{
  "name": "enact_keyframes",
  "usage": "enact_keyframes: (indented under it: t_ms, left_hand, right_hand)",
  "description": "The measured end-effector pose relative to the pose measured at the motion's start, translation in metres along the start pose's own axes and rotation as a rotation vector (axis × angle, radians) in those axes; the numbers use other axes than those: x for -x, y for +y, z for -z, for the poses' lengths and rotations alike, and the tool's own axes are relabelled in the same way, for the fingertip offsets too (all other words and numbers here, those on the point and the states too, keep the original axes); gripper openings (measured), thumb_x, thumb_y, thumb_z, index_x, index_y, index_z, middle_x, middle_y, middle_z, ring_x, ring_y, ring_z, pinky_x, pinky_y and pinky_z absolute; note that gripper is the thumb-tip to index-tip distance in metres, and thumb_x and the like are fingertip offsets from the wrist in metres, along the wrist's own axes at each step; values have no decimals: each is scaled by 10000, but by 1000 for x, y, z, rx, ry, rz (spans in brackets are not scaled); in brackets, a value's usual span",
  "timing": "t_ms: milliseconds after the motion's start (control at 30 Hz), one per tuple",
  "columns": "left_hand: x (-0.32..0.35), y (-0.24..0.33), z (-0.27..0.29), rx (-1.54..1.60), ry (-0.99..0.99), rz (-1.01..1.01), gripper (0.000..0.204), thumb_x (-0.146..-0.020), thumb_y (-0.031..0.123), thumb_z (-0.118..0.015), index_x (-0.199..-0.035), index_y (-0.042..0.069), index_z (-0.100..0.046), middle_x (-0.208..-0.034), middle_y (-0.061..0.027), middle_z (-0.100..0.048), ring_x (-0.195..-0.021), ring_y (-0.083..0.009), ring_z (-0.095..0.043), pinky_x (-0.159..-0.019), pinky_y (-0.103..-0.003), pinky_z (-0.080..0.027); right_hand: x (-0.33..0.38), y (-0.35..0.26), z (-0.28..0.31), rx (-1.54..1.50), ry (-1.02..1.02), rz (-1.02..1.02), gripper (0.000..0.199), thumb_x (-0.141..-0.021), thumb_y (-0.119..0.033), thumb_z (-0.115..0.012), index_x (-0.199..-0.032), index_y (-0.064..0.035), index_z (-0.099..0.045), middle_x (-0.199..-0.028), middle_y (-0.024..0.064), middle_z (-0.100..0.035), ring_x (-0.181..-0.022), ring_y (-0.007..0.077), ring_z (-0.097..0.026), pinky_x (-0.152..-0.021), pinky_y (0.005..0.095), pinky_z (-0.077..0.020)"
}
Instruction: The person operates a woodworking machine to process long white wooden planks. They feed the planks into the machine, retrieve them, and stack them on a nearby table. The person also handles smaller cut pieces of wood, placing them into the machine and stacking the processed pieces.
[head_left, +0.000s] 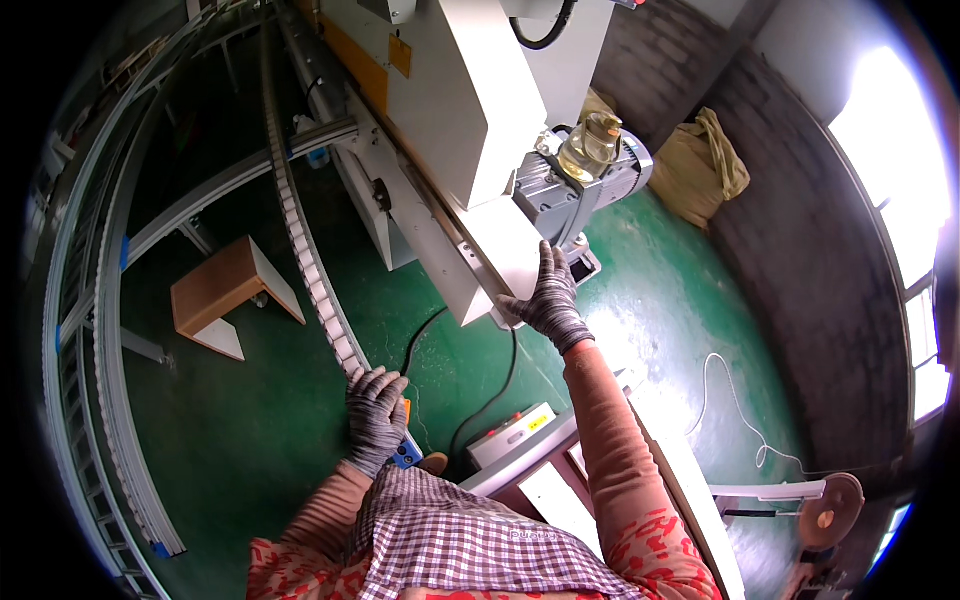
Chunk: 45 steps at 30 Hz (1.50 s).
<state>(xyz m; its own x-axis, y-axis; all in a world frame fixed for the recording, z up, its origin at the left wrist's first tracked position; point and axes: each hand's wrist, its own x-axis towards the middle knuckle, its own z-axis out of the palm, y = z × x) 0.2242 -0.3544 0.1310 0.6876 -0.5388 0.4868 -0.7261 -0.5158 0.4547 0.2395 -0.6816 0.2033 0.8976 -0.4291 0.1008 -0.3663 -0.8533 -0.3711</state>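
Note:
My left hand (376, 415), in a grey striped knit glove, is curled over the near part of a narrow roller rail (318, 285) with white rollers. A blue end piece (407, 453) shows below that hand. My right hand (548, 300), gloved alike, lies with fingers stretched against the near end of a white flat piece (505, 245) with a brown edge. Its thumb is spread away from the fingers. Whether this piece is a loose panel or part of the large white machine (490, 110) I cannot tell. The palm side of both hands is hidden.
A grey motor (560, 195) with a glass jar (590, 150) on it stands beyond my right hand. Roller conveyor frames (110, 300) run along the left. A brown-and-white panel stand (225, 285) is on the green floor. Cables and a white control box (515, 435) lie near me.

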Motion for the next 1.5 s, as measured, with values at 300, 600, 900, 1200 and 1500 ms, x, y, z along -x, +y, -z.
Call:
enact_keyframes:
  t_ms: [300, 600, 900, 1200, 1500]
  left_hand:
    - [5, -2, -6, -60, 9, 4, 263, -775, 118, -593, -1029, 68, -642, -1070, -84, -605, -1084, -275, -517, -1052, -491, -280]
    - [-16, 28, -11, -138, -160, -67, 560, -756, 177, -636, -1283, 75, -476, -1157, -140, -542, -1130, -319, -471, -1030, -465, -314]
    - [-76, 93, -119, 1412, -283, 899, 733, -872, 286, -638, -1442, 138, -201, -1349, -211, -406, -1226, -262, -431, -991, -346, -386]
    - [-36, 131, -174, 1699, -544, 1090, 464, -854, 413, -602, -1160, 65, -571, -1151, -90, -623, -1034, -252, -602, -869, -399, -498]
    - [151, 190, -202, 1456, -725, 1558, 421, -834, 228, -677, -1191, 67, -526, -1159, -78, -595, -1074, -267, -560, -914, -453, -469]
  right_hand:
    - [16, 31, 12, 109, -278, -54, 1223, -510, -510, -832, -1445, -49, -191, -1406, 309, -290, -1273, 394, -387, -1029, 416, -351]
    - [99, 59, 48, 94, -327, -125, 1110, -537, -395, -847, -1422, -62, -265, -1263, 250, -458, -1127, 374, -500, -955, 429, -418]
    - [257, 132, 84, 117, -306, -167, 1075, -538, -339, -834, -1430, -120, -276, -1295, 270, -425, -1178, 406, -450, -1009, 452, -363]
    - [573, 189, 98, 174, -465, -580, 1139, -501, -256, -828, -1452, -208, -204, -1290, 243, -428, -1203, 399, -420, -1055, 463, -285]
    - [754, 248, 62, 369, -700, -857, 1173, -499, -190, -834, -1462, -254, -166, -1303, 127, -437, -1240, 275, -420, -1101, 447, -213]
